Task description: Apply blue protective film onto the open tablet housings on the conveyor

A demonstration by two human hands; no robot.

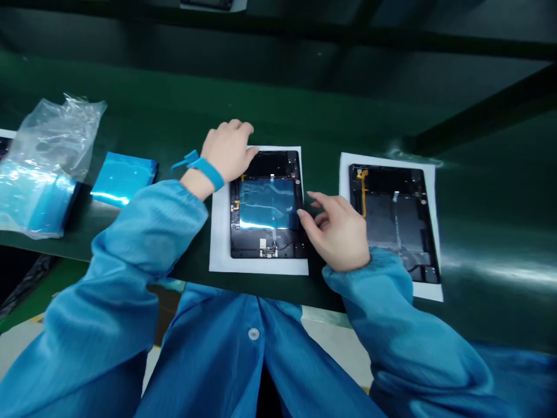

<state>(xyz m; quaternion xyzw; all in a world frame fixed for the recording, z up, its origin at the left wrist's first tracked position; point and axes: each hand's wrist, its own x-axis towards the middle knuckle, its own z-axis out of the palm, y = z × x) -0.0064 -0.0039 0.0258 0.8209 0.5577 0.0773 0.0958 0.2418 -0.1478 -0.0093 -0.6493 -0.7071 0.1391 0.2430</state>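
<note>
A tablet's open back half (289, 247), dark with a small circuit board at its lower end, lies on a white sheet (221, 244) in front of me. Inside its middle is a flat battery covered by shiny blue film (267, 204). My left hand (228, 151), with a blue strap at the wrist, is over the tablet's top left corner. Its thumb and forefinger are apart; the other fingertips are partly hidden, and I see nothing held. Beside the tablet's right edge is my right hand (338, 229), fingers loosely bent, thumb apart, holding nothing.
To the right, a second opened tablet (387, 212) lies on another white sheet (427, 291). Several blue-filmed flat pieces (126, 177) lie at left, beside a transparent plastic bag (56, 136) with more blue pieces. A dark shelf bar (278, 35) crosses above the green table (487, 232).
</note>
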